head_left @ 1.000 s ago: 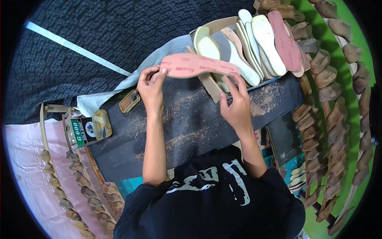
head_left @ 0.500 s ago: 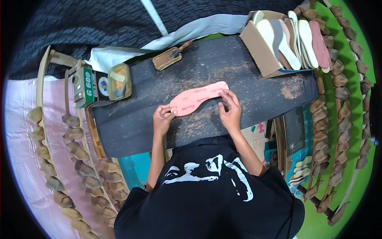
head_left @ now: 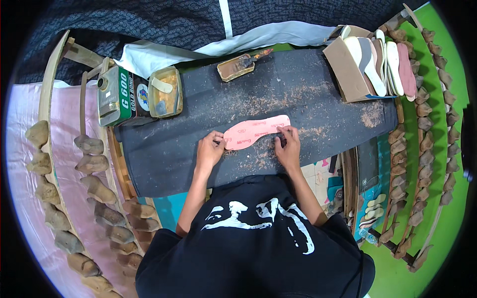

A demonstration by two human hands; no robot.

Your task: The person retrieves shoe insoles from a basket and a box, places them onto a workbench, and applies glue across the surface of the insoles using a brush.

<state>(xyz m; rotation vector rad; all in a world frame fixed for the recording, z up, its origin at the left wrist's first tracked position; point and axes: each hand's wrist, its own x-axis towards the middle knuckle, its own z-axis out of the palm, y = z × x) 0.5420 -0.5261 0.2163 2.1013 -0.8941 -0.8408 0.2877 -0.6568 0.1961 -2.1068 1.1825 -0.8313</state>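
Stretching from pinching left fingers (head_left: 216,135), the pink insole (head_left: 252,132) meets parted right fingers (head_left: 289,132).

The table (head_left: 169,164) runs across in front of the person, a curtain (head_left: 169,25) behind its far edge. Midway along its near side is the insole (head_left: 257,132), on the tabletop or just above; I can't quite tell from here. The left hand (head_left: 209,149) is at its left end, the right hand (head_left: 288,149) at its right. A can (head_left: 112,99) stands on the table's left end, a tub (head_left: 169,112) just right of it. Near the far edge sits a tray (head_left: 228,70), a brush (head_left: 244,62) across its right part. Toward the far right corner there's a box (head_left: 343,67) with soles (head_left: 392,67) in it. Rows of shoe lasts (head_left: 46,191) flank both ends.
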